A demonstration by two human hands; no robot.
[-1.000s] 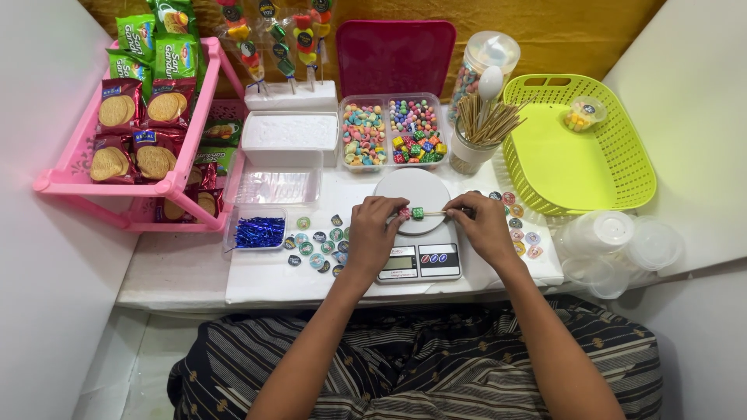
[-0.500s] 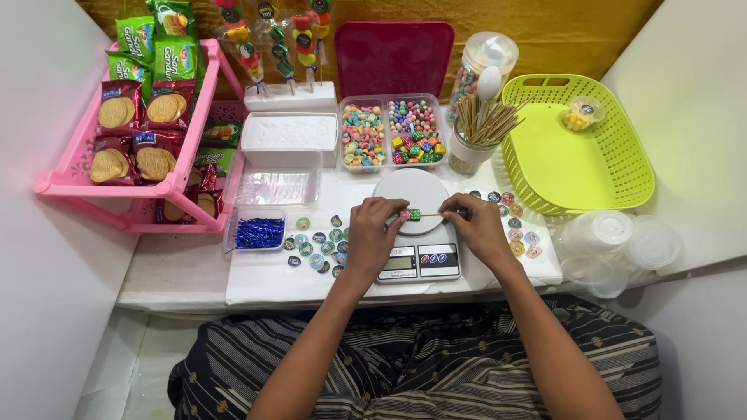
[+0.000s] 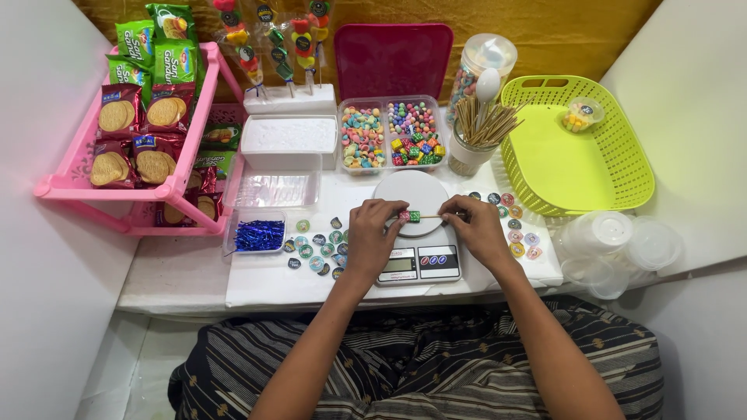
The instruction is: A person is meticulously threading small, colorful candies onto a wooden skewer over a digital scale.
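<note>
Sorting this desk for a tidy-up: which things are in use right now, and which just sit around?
In use: left hand, right hand, skewer, candy cubes, scale.

Lying about: green basket, pink rack, stickers, lidded cups, stick cup.

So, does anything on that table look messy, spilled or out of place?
Nothing looks spilled or broken. The round stickers lie scattered loose beside the scale, with more on its other side. The left hand and right hand hold a candy skewer over it.
</note>
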